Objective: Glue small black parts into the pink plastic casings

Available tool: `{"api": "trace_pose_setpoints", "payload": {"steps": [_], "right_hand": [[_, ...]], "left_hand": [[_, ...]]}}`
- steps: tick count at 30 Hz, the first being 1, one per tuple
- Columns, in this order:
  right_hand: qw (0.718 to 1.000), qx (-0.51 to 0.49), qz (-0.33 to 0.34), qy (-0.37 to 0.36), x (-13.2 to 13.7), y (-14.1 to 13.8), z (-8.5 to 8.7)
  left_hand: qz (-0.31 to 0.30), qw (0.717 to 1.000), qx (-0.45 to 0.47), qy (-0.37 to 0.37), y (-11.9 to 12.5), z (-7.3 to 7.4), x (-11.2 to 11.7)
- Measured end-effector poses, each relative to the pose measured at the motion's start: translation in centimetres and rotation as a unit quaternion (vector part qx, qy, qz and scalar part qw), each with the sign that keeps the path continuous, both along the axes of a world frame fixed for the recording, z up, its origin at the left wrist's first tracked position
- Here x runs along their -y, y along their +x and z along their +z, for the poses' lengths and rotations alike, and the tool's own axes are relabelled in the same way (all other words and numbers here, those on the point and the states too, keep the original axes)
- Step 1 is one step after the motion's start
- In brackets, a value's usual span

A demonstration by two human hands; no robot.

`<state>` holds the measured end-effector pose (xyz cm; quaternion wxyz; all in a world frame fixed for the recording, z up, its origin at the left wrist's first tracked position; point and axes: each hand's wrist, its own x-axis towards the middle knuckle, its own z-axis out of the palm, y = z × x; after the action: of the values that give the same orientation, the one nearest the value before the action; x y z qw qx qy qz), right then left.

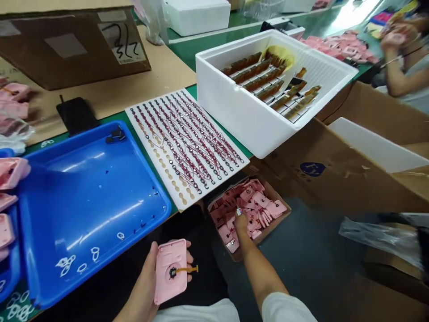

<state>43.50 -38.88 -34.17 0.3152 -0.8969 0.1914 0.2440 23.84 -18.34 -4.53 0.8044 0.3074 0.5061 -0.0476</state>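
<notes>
My left hand (147,273) is closed around a pink plastic casing (170,286), its thumb along one edge and fingertips showing past the other. A small round black part with an orange flex cable (187,269) sits in the casing, the cable sticking out beyond its side. Lower down, my right hand (241,221) reaches into a cardboard box (283,203) filled with pink casings (263,199). Its fingers are mostly hidden, so I cannot tell whether it grips one. A small whitish spot shows at the fingertips.
A blue tray (97,188) holds white rings and small black pieces. Beside it lies a white sheet (164,179) with rows of small round parts and red wires. A white foam box (228,112) contains orange flex cables. Another person (402,58) sits at the far right.
</notes>
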Motion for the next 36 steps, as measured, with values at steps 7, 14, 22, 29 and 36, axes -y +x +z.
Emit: {"api": "trace_pose_setpoints", "payload": {"steps": [7, 14, 22, 29, 36], "right_hand": [[1.0, -0.011, 0.011, 0.004, -0.6, 0.7, -1.7], [0.986, 0.134, 0.003, 0.098, -2.4, -4.3, 5.2], [0.856, 0.347, 0.193, 0.332, -9.9, -8.0, 24.8], [0.765, 0.389, 0.454, 0.239, -30.3, -0.3, 36.9], [0.761, 0.349, 0.54, 0.082, -39.1, 1.6, 35.5]], "left_hand": [[0.038, 0.999, -0.007, 0.01, 0.1, 0.0, 0.0], [0.042, 0.999, 0.033, -0.003, -2.7, -0.1, -0.2], [0.073, 0.992, 0.103, 0.0, -7.7, 0.9, -1.0], [0.126, 0.963, 0.238, -0.002, -12.5, 2.9, -3.5], [0.117, 0.903, 0.41, -0.038, -16.4, 1.0, -8.6]]}}
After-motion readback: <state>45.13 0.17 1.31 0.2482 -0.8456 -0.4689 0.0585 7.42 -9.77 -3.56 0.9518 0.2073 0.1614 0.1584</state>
